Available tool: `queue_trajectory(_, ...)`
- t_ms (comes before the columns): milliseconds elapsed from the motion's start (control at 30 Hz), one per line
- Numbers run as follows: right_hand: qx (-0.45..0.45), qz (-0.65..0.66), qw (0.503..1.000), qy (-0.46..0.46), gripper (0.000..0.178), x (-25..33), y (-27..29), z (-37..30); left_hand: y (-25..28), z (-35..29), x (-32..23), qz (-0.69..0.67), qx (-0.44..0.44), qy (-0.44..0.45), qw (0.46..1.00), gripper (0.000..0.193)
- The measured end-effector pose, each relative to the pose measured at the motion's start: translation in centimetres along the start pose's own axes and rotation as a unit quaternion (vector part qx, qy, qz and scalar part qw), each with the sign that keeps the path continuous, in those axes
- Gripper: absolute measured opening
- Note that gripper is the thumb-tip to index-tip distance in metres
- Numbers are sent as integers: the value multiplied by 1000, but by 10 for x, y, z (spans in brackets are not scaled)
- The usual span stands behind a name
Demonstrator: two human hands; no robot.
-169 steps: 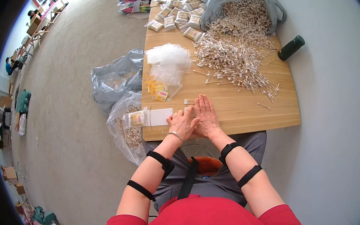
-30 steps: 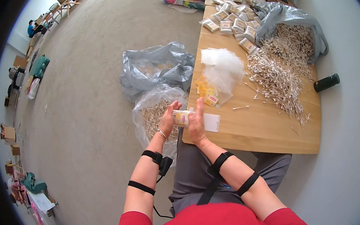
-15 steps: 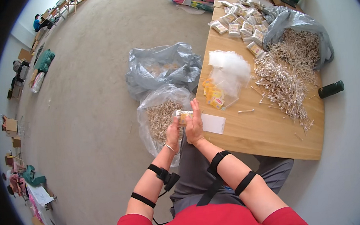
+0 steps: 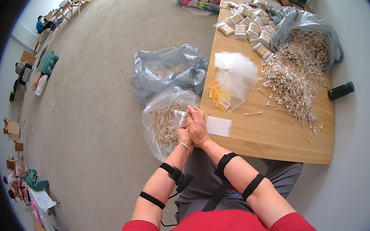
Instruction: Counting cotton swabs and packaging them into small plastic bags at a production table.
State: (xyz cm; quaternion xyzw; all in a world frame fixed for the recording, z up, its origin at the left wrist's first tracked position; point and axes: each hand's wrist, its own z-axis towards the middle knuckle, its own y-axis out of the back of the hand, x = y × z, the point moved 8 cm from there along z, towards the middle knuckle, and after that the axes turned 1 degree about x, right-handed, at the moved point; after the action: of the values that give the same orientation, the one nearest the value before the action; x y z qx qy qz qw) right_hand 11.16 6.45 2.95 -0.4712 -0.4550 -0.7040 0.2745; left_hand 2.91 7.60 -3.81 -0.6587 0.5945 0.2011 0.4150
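A small clear packet of cotton swabs (image 4: 179,118) is held between my hands, above an open bag of loose swabs. My left hand (image 4: 184,136) is closed round its lower part, the wrist carrying a bracelet. My right hand (image 4: 198,126) lies against the packet's right side, fingers together and folded over toward the left hand. Part of the packet is hidden behind the fingers. Just right of my right hand, a white card (image 4: 219,126) rests at the table's edge.
On the wooden table (image 4: 257,142) lie clear bags (image 4: 236,71), yellow cards (image 4: 219,97), a heap of loose swabs (image 4: 290,91) and filled packets (image 4: 247,24). A dark green bottle (image 4: 340,91) lies at the right edge. Left of the table stand a clear bag (image 4: 152,140) and grey bag (image 4: 146,77).
The packet has turned and tilted in my hands, so its yellow label no longer shows. My left hand has moved right and closer to the right hand, whose fingers have folded inward.
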Motion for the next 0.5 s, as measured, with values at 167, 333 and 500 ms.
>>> queue_trajectory(167, -52, 29, 998, -3, 41, -2, 5, 1, -9, 2, -15, -52, 56, -47, 996, 24)
queue_trajectory(333, -61, 76, 995, -23, 43, -5, 1, 1, 2, 9, -4, -93, 24, -63, 993, 23)
queue_trajectory(500, -44, 44, 998, -27, 42, -11, 0, 1, -4, 1, 3, -9, 4, -48, 999, 25)
